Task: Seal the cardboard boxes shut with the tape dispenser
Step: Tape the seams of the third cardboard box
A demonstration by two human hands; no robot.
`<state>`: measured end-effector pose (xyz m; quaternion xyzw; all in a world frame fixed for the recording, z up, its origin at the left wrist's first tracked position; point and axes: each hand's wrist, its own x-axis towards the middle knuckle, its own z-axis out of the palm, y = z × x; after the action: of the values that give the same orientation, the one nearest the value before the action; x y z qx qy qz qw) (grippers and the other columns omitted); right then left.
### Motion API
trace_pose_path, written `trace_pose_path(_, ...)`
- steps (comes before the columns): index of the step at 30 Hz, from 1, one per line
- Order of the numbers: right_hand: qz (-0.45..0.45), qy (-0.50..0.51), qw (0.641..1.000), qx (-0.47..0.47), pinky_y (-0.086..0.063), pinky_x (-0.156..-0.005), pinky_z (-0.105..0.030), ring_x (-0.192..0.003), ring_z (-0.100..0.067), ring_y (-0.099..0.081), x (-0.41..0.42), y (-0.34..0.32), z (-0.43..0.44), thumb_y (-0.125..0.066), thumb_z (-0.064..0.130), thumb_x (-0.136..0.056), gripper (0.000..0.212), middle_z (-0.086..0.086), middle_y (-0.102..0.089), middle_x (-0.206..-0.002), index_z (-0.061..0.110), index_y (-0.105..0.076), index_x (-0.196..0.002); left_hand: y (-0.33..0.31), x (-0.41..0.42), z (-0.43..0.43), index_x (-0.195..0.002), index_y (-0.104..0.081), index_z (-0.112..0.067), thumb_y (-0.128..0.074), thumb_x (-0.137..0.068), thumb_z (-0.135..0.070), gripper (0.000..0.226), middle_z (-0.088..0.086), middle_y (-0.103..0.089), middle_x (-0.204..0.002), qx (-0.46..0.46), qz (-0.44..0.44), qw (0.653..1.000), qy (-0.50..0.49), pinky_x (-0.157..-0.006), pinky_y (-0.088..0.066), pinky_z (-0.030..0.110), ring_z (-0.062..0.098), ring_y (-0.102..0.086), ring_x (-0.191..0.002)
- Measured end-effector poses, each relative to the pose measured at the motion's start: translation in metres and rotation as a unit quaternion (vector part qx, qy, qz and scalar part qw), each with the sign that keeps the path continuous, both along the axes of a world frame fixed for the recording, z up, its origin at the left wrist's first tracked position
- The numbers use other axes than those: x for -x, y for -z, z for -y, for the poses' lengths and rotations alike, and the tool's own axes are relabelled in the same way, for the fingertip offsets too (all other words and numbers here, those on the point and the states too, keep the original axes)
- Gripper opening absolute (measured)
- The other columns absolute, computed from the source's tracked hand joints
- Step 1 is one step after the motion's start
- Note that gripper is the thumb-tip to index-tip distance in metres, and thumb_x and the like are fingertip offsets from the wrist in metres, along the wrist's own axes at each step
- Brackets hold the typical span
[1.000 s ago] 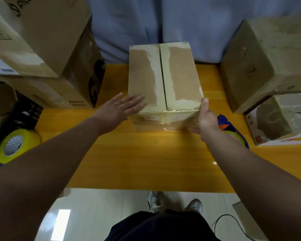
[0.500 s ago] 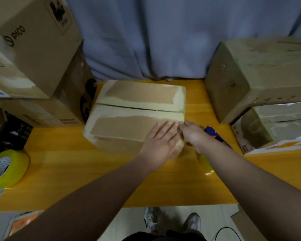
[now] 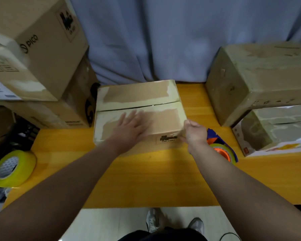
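Steadying one cardboard box [image 3: 139, 101] at the middle of the tabletop [image 3: 146, 180], toward its far edge.

The left hand [image 3: 130, 127] is lying flat on the near top flap, fingers straight and slightly spread, somewhat blurred. The right hand [image 3: 195, 133] is gripping the box's near right corner, thumb on top and fingers curled round the side. The seam between the two flaps is showing as a dark slit. One tape dispenser [image 3: 221, 148] is lying just right of the box, partly behind the right wrist. One yellow tape roll [image 3: 12, 168] is sitting at the near left corner. Two stacked boxes [image 3: 33, 49] are crowding the left edge and two more [image 3: 259, 79] the right edge, while bare wood is running along the near edge.
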<state>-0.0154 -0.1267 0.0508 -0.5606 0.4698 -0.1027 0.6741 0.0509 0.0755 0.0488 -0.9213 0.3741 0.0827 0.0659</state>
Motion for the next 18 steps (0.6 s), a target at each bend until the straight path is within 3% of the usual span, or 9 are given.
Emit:
trace_pose_path(2,0.0,0.029,1.0,-0.005,-0.057,-0.081,-0.036,-0.089,-0.016,-0.055,-0.009,0.0,0.009,-0.057,0.014,-0.096,0.016,0.003,-0.058,-0.097,0.011,-0.067,-0.108,-0.003,-0.008,-0.034,-0.139,0.015,-0.053,0.021,-0.065,-0.084,0.08,0.004,0.012,-0.16,0.0,-0.012,1.0,-0.009,-0.115,0.013,0.041,0.022,0.021,-0.144)
trace_pose_path(4,-0.003,0.065,0.998,-0.015,-0.057,-0.079,-0.034,-0.093,-0.022,-0.063,-0.024,-0.002,0.017,-0.063,0.019,-0.092,0.005,0.002,-0.061,-0.09,0.016,-0.065,-0.095,-0.006,-0.013,-0.064,-0.135,0.025,-0.057,-0.009,-0.073,-0.089,0.078,0.003,0.021,-0.158,-0.021,-0.058,0.998,0.008,-0.117,0.01,0.042,0.019,0.027,-0.138)
trace_pose_path(6,-0.024,0.104,0.994,-0.037,-0.05,-0.078,-0.028,-0.11,-0.024,-0.06,-0.038,-0.008,0.018,-0.063,0.029,-0.091,0.029,-0.002,-0.061,-0.103,0.02,-0.056,-0.118,-0.005,-0.013,-0.083,-0.138,0.029,-0.05,-0.052,-0.08,-0.07,0.102,0.0,0.031,-0.153,-0.06,-0.062,0.995,0.051,-0.115,0.009,0.038,0.018,0.028,-0.138)
trace_pose_path(8,-0.005,0.127,0.991,-0.049,-0.046,-0.079,-0.029,-0.114,-0.025,-0.058,-0.049,-0.009,0.016,-0.063,0.032,-0.091,0.048,-0.006,-0.061,-0.118,0.016,-0.048,-0.134,0.0,-0.013,-0.09,-0.141,0.031,-0.043,-0.067,-0.083,-0.046,0.114,-0.001,0.025,-0.155,-0.062,0.002,0.994,0.093,-0.115,0.005,0.035,0.019,0.018,-0.142)
trace_pose_path(11,-0.043,0.011,0.999,0.029,-0.045,-0.082,-0.032,-0.111,-0.029,-0.058,-0.051,0.001,-0.009,-0.064,0.028,-0.091,0.044,-0.009,-0.061,-0.122,0.004,-0.054,-0.127,0.007,-0.011,-0.083,-0.145,0.023,-0.042,-0.063,-0.089,-0.028,0.103,-0.004,0.009,-0.158,-0.009,0.055,0.992,0.113,-0.116,-0.009,0.04,0.025,-0.01,-0.146)
trace_pose_path(13,-0.031,-0.08,0.996,0.012,-0.042,-0.083,-0.032,-0.107,-0.025,-0.054,-0.05,0.01,-0.029,-0.057,0.03,-0.095,0.044,-0.004,-0.058,-0.122,0.004,-0.048,-0.129,0.01,-0.005,-0.068,-0.15,0.004,-0.039,-0.056,-0.09,-0.035,0.085,-0.006,-0.002,-0.159,0.033,0.037,0.989,0.14,-0.117,-0.018,0.043,0.026,-0.019,-0.144)
trace_pose_path(15,-0.033,-0.142,0.989,0.024,-0.043,-0.088,-0.034,-0.111,-0.026,-0.051,-0.047,0.012,-0.039,-0.047,0.031,-0.1,0.047,-0.005,-0.054,-0.129,0.009,-0.037,-0.141,0.015,0.002,-0.044,-0.148,-0.021,-0.029,-0.041,-0.088,-0.044,0.066,-0.002,-0.025,-0.155,0.075,0.032,0.98,0.18,-0.115,-0.024,0.04,0.024,-0.028,-0.141)
trace_pose_path(18,-0.035,-0.209,0.973,0.089,-0.041,-0.093,-0.03,-0.12,-0.026,-0.049,-0.038,0.011,-0.032,-0.032,0.027,-0.105,0.044,0.001,-0.05,-0.129,0.015,-0.028,-0.147,0.03,0.015,0.0,-0.142,-0.038,-0.019,-0.032,-0.088,-0.05,0.063,0.003,-0.045,-0.145,0.084,0.04,0.976,0.195,-0.109,-0.038,0.039,0.021,-0.04,-0.135)
